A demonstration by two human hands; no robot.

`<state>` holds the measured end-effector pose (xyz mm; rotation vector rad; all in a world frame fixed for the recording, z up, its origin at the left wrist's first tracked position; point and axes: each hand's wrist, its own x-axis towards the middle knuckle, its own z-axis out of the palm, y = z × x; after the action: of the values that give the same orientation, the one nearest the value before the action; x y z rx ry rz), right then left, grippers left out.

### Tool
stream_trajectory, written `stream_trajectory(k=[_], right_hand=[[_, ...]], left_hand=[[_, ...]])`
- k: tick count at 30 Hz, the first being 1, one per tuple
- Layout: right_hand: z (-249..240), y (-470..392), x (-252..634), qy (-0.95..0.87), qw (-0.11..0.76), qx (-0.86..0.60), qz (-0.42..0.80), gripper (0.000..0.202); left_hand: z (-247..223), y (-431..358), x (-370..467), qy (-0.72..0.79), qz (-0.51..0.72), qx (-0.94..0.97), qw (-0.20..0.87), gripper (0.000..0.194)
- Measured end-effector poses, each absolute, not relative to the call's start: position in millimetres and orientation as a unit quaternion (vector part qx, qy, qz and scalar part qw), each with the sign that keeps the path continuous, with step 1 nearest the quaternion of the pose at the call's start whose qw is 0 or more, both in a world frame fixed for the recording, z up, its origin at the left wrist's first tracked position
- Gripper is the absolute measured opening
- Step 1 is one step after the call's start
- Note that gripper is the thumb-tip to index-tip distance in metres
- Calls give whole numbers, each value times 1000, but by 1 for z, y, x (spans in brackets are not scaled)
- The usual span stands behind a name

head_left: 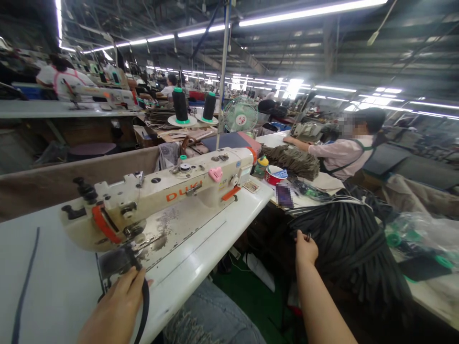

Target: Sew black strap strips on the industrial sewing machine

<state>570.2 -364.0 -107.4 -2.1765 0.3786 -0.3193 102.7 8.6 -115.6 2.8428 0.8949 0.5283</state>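
Note:
My left hand [120,303] is on the white sewing table just in front of the sewing machine [193,186]. Its fingers are pressed together on a black strap [145,303], which curves down beside the hand; the strap's upper end reaches the dark plate under the machine head. Out to the right, my right hand [306,248] is closed in a pinch beside a large bundle of black straps [351,239]. A small dark tip shows between those fingers, too small to name.
A dark strip [27,282] lies on the table at far left. Behind the machine stand two black thread cones [180,106] and a green fan [241,115]. A red-and-white tub [275,175] sits at the table's right end. A co-worker [346,153] works at the right.

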Motion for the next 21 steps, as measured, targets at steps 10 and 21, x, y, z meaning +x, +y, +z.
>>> stream_trajectory(k=[10, 21], right_hand=[[-87, -370, 586, 167, 433, -885, -41, 30], [-174, -300, 461, 33, 504, -854, 123, 32]], left_hand=[[-108, 1, 104, 307, 119, 944, 36, 57], [-119, 1, 98, 268, 105, 958, 20, 62]])
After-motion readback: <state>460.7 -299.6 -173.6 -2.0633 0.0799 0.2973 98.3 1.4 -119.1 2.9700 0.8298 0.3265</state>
